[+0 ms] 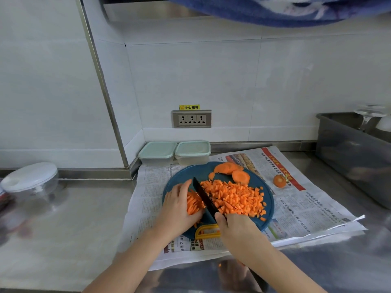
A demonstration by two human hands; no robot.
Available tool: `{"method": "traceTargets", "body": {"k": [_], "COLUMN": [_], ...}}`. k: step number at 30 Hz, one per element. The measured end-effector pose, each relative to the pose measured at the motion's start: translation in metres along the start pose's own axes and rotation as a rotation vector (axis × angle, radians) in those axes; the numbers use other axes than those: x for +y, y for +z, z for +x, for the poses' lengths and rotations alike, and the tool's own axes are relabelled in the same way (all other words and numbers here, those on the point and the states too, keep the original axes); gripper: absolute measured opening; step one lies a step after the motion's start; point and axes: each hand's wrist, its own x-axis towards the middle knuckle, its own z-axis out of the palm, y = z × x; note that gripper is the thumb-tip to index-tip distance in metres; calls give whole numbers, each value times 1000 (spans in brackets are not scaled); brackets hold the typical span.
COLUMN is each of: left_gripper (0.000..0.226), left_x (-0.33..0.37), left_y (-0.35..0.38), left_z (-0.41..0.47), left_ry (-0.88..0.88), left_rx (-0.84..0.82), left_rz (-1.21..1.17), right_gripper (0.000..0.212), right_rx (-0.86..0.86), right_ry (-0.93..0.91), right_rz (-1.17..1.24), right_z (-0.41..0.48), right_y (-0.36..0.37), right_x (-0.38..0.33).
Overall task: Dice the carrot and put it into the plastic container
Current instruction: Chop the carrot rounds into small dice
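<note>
Now the right hand (237, 227) has its grip closed around the handle of a black knife (206, 197), and the blade stands on a round blue cutting board (173, 182). Just left of this grip, the left hand (179, 206) presses with bent fingers on a bundle of carrot strips (193, 203), which touch the left side of the blade. On the other side of the blade, just beyond the right grip, lies a wide pile of diced carrot (234, 198). Farther from the grip, at the far edge of the board, some round carrot slices (230, 171) lie uncut. A yellow peeler (206, 231) rests on the near edge of the board, between the two wrists and touching the right hand.

The board lies on a newspaper (306, 204) spread over the steel worktop (63, 229). Right of the grip, off the board, a carrot end (279, 180) lies on the paper. Two plastic containers (174, 152) with pale green lids closed stand side by side behind the board, against the wall, well apart from both hands; the board and the carrot pile lie between them and the grip. Far left of the left hand stands a clear bowl with a white lid (29, 179). Far right stands a grey bin (355, 157) with a glass inside. A socket panel (192, 119) is on the wall above the containers.
</note>
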Motion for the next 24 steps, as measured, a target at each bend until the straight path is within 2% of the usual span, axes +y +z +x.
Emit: {"method": "traceTargets", "body": {"k": [3,5,9,15,21,24], "left_gripper": [75,62,49,36,65,64], "left_x": [-1,1,2,1,-3,-5], "left_y": [0,-2,-3,-3,-2,0], "left_z": [-2,-3,-2,1,3,4], "left_ry": [57,71,122,140,159,163], "left_rx": [23,9,-35,-51,-72,-64], "left_rz": [-17,43,150,122,116,106], "right_gripper": [41,44,32,40,43,46], "right_rx": [-76,-69,13,-48,4,-26], "right_ry": [7,21,-7,-37,47,57], "right_rz": [55,86,-25,-101,-270,-282], "right_z": [-2,-5,-3,-1,2,3], "right_y": [-6,-11,-11,-9,5,8], "right_x": [4,5,4,-6,-23,-28]}}
